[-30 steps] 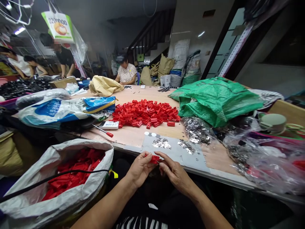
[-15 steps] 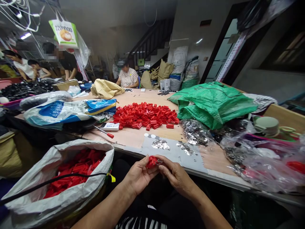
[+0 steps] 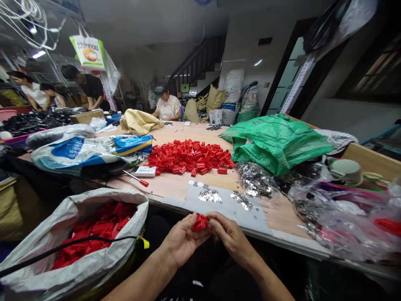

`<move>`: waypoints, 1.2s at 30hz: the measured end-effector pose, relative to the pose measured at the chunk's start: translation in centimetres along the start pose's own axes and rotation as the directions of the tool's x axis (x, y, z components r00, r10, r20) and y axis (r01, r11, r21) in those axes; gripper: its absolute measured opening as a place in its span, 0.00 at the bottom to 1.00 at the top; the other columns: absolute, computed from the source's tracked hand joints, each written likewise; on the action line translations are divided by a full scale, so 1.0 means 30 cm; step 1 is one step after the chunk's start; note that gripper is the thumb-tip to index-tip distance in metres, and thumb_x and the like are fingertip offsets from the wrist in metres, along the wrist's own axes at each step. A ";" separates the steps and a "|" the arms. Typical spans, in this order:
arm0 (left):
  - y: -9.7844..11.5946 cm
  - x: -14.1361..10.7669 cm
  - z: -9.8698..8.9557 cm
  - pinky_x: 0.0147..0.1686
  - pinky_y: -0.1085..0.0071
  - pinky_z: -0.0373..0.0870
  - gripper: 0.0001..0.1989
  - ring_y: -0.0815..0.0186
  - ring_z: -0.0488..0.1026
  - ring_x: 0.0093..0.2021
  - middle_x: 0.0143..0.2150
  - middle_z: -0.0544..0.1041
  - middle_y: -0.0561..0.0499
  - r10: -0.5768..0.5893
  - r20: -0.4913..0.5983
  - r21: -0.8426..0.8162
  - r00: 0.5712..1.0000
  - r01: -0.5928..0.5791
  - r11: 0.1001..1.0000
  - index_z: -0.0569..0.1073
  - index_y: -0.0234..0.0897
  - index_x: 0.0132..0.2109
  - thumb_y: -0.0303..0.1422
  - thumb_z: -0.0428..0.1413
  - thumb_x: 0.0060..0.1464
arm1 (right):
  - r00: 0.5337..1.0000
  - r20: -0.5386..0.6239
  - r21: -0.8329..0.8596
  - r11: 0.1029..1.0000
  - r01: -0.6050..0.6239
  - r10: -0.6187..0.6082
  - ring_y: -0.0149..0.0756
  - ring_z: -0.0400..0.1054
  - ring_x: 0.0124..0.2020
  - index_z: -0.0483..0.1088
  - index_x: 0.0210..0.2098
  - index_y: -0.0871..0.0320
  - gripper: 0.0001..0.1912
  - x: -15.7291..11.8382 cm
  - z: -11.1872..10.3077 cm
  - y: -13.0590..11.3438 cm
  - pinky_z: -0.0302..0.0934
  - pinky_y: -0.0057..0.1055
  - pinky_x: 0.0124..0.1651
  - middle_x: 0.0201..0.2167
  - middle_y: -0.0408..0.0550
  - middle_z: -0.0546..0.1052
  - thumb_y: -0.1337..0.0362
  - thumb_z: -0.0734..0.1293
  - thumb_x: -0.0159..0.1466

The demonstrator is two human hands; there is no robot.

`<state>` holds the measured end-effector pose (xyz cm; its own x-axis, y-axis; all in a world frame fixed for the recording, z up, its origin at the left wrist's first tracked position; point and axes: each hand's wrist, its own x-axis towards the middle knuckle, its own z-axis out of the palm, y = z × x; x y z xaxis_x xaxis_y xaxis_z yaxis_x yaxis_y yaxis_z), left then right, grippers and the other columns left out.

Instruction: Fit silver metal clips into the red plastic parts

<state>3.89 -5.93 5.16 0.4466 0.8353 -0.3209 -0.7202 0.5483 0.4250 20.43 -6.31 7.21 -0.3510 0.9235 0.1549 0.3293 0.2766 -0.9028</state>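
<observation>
Just off the table's front edge, my left hand (image 3: pixel 184 239) is closed around a red plastic piece (image 3: pixel 200 223), its thumb on top. My right hand (image 3: pixel 228 234) is closed at the right side of that piece, fingers pinched; whatever lies between them is too small to make out. Beyond my hands, small silvery metal parts (image 3: pixel 210 195) lie on a grey sheet (image 3: pixel 225 212). Behind them is a large pile of red pieces (image 3: pixel 188 155). At lower left an open white sack (image 3: pixel 125 262) holds more red pieces.
A screwdriver (image 3: pixel 139 180) and a white box (image 3: pixel 143 171) lie left of the pile. Blue-white packaging (image 3: pixel 84 151) is farther left. A green sack (image 3: pixel 278 140), bags of metal parts (image 3: pixel 255 179) and a cup (image 3: pixel 346 170) sit right. Several people work at the back.
My right fingers have closed in against the red piece, and the metal part seen between them earlier no longer shows. The view has tilted slightly upward.
</observation>
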 end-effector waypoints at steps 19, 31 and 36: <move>-0.062 -0.003 -0.451 0.41 0.67 0.67 0.14 0.64 0.75 0.33 0.35 0.77 0.48 -0.004 -0.339 0.117 0.941 0.046 0.992 0.68 0.38 0.43 0.35 0.60 0.50 | 0.946 0.072 0.048 0.948 0.314 -0.317 0.25 0.62 0.22 0.63 0.53 0.48 0.26 0.320 0.394 -0.228 0.57 0.23 0.26 0.40 0.40 0.75 0.69 0.68 0.55; -0.025 -0.046 -0.592 0.50 0.58 0.66 0.25 0.58 0.75 0.44 0.45 0.77 0.49 -0.156 -0.011 0.038 0.988 0.156 0.987 0.71 0.50 0.50 0.38 0.66 0.42 | 0.985 -0.149 -0.253 0.966 0.051 -0.091 0.36 0.72 0.40 0.72 0.43 0.56 0.11 0.214 0.226 0.138 0.64 0.31 0.44 0.39 0.47 0.79 0.68 0.62 0.62; -0.008 -0.043 -0.590 0.53 0.53 0.64 0.24 0.56 0.74 0.49 0.51 0.75 0.49 -0.208 0.071 0.057 0.976 0.204 0.977 0.71 0.55 0.52 0.40 0.64 0.46 | 0.913 -0.407 -0.436 0.887 -0.151 -0.044 0.37 0.72 0.43 0.70 0.45 0.57 0.12 0.110 -0.007 0.279 0.64 0.34 0.47 0.43 0.50 0.77 0.65 0.58 0.64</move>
<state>-5.91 -7.88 -9.52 0.6229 0.7038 -0.3415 -0.5824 0.7087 0.3983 22.22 -0.88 0.27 0.0215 0.9385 0.3445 0.7277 0.2216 -0.6491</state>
